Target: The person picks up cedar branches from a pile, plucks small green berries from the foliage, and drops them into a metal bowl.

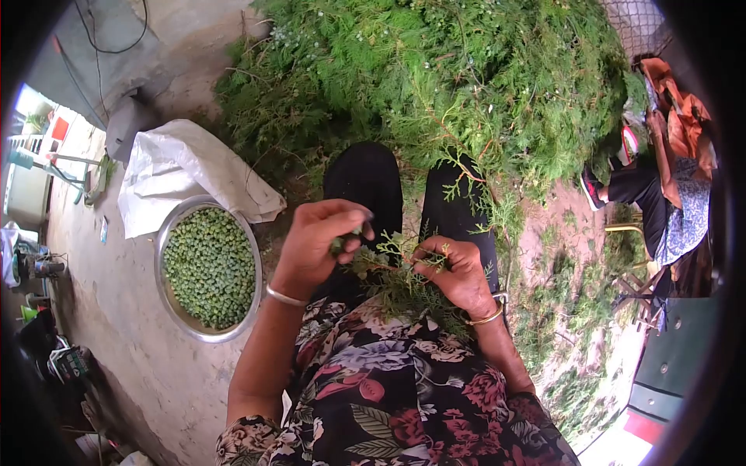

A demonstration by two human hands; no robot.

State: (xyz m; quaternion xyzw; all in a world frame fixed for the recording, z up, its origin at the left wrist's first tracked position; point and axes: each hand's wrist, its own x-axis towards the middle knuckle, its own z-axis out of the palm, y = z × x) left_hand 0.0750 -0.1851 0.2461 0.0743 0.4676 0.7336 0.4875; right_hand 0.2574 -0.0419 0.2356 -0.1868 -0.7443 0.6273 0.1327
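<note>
My left hand (322,237) is curled above my lap, its fingers closed around some small green cones that show between them. To its right, my right hand (454,272) pinches a green conifer sprig (400,252) between thumb and fingers. More of the cut foliage (420,299) lies on my lap below the hands. Left of my left arm, a round metal basin (163,291) stands on the floor, filled with small green cones (210,268). A long branch (470,175) reaches down from the pile near my right knee.
A large heap of green branches (466,70) fills the floor ahead. A white sack (175,171) lies beside the basin. Another person (684,186) sits at the far right. Tools and objects (58,357) line the left edge. Loose sprigs (567,326) litter the floor at right.
</note>
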